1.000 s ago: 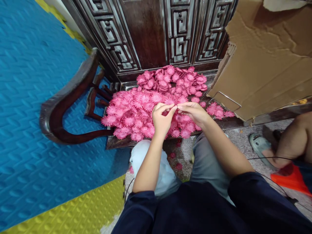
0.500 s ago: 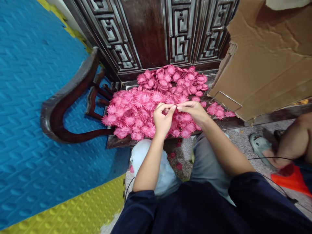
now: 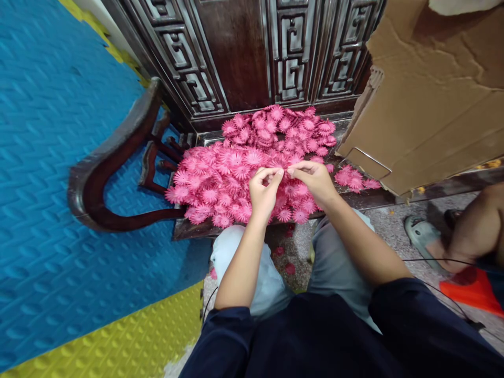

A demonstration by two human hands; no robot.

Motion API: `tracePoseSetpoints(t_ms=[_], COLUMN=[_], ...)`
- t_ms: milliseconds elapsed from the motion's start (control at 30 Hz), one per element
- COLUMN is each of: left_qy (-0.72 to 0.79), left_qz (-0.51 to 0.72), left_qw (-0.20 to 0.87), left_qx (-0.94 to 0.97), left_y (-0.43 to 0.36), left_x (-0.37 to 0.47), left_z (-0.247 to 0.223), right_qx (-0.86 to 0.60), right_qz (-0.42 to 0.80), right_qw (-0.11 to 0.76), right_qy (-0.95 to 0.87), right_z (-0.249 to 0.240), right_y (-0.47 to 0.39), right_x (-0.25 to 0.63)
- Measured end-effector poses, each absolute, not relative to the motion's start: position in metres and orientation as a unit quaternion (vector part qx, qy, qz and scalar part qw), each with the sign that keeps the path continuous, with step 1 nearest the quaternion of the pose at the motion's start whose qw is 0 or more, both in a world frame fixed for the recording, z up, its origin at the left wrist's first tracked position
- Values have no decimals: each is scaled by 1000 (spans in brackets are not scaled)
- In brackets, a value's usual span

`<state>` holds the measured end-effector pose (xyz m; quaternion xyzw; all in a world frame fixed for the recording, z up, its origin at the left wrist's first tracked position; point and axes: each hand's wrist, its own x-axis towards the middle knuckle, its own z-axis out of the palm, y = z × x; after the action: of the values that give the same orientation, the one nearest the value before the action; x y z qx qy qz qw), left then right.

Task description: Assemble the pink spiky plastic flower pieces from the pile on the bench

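Note:
A broad heap of pink flower-shaped pieces (image 3: 210,195) with fringed petals covers the dark wooden bench seat (image 3: 192,229). Over the heap's near side, my left hand (image 3: 265,190) pinches thumb and forefinger together. My right hand (image 3: 315,181) faces it, also in a pinch, its fingertips a small distance from the left ones. Whatever lies between the fingertips is too small to make out against the pink. Farther back, a second mound of the same pink flowers (image 3: 271,126) rests against the carved backrest.
The bench's curved armrest (image 3: 88,184) rises at the left, over blue foam mats (image 3: 39,131). At the right stands a cardboard sheet (image 3: 433,105), with a small group of pink flowers (image 3: 350,177) beside its wire loop (image 3: 368,160). Another person's leg (image 3: 478,226) is at far right.
My fingertips have drawn slightly apart, the right hand shifting a little to the right. Both hands stay pinched above the heap.

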<state>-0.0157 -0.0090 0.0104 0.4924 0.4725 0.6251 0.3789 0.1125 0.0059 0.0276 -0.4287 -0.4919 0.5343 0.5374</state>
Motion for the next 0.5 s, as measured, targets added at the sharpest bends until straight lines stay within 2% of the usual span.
tracePoseSetpoints(t_ms=[267, 500], left_qy=[471, 483], left_qz=[617, 624], left_qw=[387, 319], left_qx=[498, 525], left_y=[-7, -8], left_x=[-17, -20], left_z=[9, 12], right_qx=[-432, -448], right_qz=[554, 609], right_qw=[535, 534], right_qy=[-469, -378], right_z=[30, 25], right_y=[7, 15], right_x=[112, 119])
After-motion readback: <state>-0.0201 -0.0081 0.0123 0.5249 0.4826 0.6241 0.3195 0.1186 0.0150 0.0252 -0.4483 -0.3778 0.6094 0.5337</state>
